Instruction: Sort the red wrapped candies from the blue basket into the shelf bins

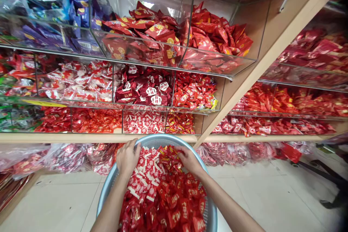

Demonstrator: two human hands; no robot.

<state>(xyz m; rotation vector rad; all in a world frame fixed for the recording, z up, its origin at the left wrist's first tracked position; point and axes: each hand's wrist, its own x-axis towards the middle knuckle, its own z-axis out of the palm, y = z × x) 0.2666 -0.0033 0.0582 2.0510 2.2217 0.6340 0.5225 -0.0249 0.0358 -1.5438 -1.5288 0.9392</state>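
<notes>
A round blue-grey basket [101, 197] full of wrapped candies stands below the shelves. Red-and-white candies [148, 174] lie at its left, red ones with gold print [176, 199] at the right and front, and small red-and-yellow ones [167, 156] at the back. My left hand [127, 157] grips the basket's back left rim, fingers bent over it. Over the small red-and-yellow candies is my right hand [189, 159], its fingers curled down among them; what its fingertips hold, if anything, is hidden.
Wooden shelves [190, 138] with clear bins of wrapped candies, mostly red, rise behind the basket. Plastic bags of candies [69, 157] sit under the bottom shelf. Tiled floor [65, 201] shows on both sides, with a dark-legged object [323, 174] at right.
</notes>
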